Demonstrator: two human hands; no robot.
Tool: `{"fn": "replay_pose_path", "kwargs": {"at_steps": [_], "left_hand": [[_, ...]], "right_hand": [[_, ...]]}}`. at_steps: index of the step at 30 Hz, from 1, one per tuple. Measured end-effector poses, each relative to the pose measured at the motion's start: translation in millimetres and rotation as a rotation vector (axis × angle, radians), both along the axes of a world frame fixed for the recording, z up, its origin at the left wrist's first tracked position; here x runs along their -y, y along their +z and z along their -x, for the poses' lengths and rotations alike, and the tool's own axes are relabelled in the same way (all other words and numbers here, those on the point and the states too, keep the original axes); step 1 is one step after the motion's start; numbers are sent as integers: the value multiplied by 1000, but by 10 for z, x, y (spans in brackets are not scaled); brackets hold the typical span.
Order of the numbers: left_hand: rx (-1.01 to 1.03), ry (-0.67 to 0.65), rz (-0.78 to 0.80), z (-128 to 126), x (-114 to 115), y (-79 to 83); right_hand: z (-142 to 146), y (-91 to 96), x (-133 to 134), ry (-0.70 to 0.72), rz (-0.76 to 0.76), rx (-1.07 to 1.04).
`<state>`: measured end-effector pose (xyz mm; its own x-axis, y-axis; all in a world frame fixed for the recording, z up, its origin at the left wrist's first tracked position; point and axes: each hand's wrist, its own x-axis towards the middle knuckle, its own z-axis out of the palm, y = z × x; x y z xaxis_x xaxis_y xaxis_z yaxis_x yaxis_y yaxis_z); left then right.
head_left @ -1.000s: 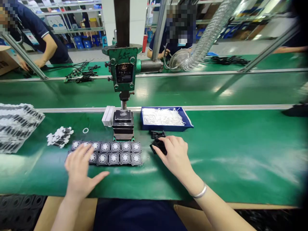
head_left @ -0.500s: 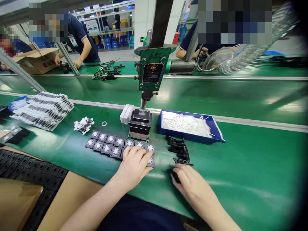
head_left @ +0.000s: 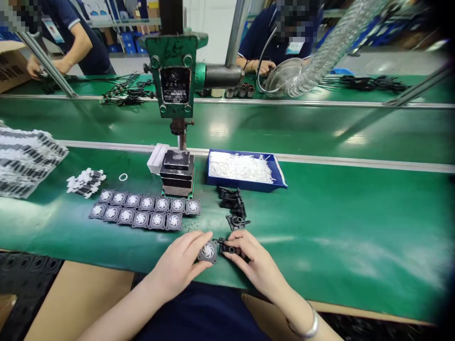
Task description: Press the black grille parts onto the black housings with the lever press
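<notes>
Pinching a square fan piece (head_left: 208,250) by its edges at the lower centre of the frame, the left hand (head_left: 177,265) meets the right hand (head_left: 254,263), whose fingers pinch a small black bracket (head_left: 227,248) just beside it. Lining the two up squarely, low over the desk (head_left: 355,227), looks wisest.

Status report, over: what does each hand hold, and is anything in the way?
Left hand pinches fan. Right hand holds black part beside it. Nothing between them; fan rows and spare parts lie farther back.
</notes>
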<state>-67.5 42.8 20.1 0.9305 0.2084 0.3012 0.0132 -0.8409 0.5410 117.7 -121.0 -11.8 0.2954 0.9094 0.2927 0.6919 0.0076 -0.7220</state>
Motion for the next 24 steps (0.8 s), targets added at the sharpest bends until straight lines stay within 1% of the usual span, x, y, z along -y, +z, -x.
{"fn": "replay_pose_path", "kwargs": {"at_steps": [3,5,9,11,14,16,19,21,24], "left_hand": [[33,41,208,5,20,-158],[37,72,358,-5,24,-229],[48,82,613,-34,39,-290],[63,76,675,-43,45,-299],[65,82,692,-47,47,-310],[63,80,674,-44,45,-318],[65,79,632,-36,40,-325],[72,81,595,-34,37,-324],[86,85,542,-35,33,-320]], "right_hand": [[6,-3,14,-48,9,-41],[-6,7,26,-35,30,-61],[-82,57,55,29,84,-106],[-121,119,54,-5,61,-110],[-115,280,-2,-130,-35,-79],[-49,398,-79,-141,-93,-97],[104,503,-219,-32,-147,-154],[186,509,-300,34,-164,-160],[228,480,-370,87,-170,-144]]}}
